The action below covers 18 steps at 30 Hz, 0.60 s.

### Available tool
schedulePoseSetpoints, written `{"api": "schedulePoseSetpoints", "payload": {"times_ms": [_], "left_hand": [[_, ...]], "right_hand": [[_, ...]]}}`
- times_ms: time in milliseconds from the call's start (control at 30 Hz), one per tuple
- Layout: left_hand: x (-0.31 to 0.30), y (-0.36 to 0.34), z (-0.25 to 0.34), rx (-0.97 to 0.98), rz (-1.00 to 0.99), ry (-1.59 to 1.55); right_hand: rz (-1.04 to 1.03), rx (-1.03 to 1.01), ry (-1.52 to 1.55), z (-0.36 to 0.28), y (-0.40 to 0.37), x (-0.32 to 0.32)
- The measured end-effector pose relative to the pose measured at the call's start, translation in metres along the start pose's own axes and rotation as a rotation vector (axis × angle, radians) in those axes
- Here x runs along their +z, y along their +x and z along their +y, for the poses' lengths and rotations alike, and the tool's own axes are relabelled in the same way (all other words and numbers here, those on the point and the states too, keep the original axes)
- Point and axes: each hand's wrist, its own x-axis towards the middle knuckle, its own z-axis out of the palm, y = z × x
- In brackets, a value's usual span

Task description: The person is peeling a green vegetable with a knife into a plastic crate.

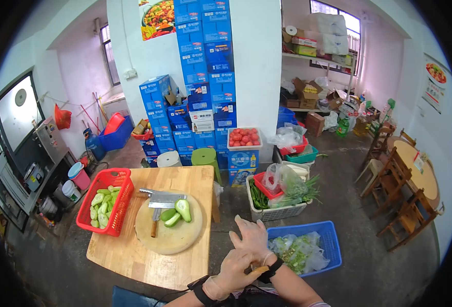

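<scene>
Head view: a person's hands meet beside a wooden table point(118, 256). The left hand point(231, 272) touches the right hand point(251, 239) near its wrist, at the clear glove point(258, 246); whether it grips is unclear. The right hand is open, near a blue basket point(331, 243) of greens point(293, 255).
</scene>
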Motion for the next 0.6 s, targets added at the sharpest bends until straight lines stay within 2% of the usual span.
{"api": "schedulePoseSetpoints", "payload": {"times_ms": [33, 67, 133, 267, 300, 333, 400, 433, 500, 533, 567, 600], "left_hand": [[0.002, 0.006, 0.004, 0.012, 0.101, 0.068], [0.006, 0.004, 0.002, 0.009, 0.105, 0.07], [0.017, -0.001, -0.007, -0.069, -0.028, 0.156], [0.037, -0.009, -0.015, -0.11, -0.05, 0.239], [0.045, -0.01, -0.019, -0.15, 0.012, 0.245], [0.05, -0.009, -0.02, -0.189, 0.072, 0.25], [0.067, -0.004, -0.019, -0.206, 0.066, 0.212], [0.075, -0.002, -0.016, -0.218, 0.062, 0.171], [0.082, -0.004, -0.006, -0.204, -0.002, 0.2], [0.078, -0.005, 0.002, -0.167, -0.133, 0.146], [0.073, -0.007, 0.01, -0.13, -0.266, 0.088], [0.066, -0.007, 0.016, -0.074, -0.349, 0.052]], "right_hand": [[-0.004, -0.004, 0.003, 0.001, -0.002, 0.003], [-0.041, -0.032, -0.043, 0.002, -0.003, 0.005], [-0.076, -0.063, -0.091, 0.005, -0.005, 0.005], [-0.235, -0.057, -0.145, 0.012, -0.01, 0.011], [-0.296, -0.053, -0.138, 0.014, -0.012, 0.014], [-0.301, -0.053, -0.135, 0.012, -0.015, 0.013], [-0.167, -0.172, -0.13, 0.003, -0.023, 0.014], [-0.172, -0.171, -0.126, -0.005, -0.025, 0.01], [-0.08, -0.378, -0.02, -0.016, -0.023, -0.008], [-0.103, -0.42, -0.041, -0.015, -0.026, -0.016], [-0.107, -0.407, -0.045, -0.006, -0.032, -0.008], [-0.171, -0.316, 0.204, 0.009, -0.042, 0.011]]}}
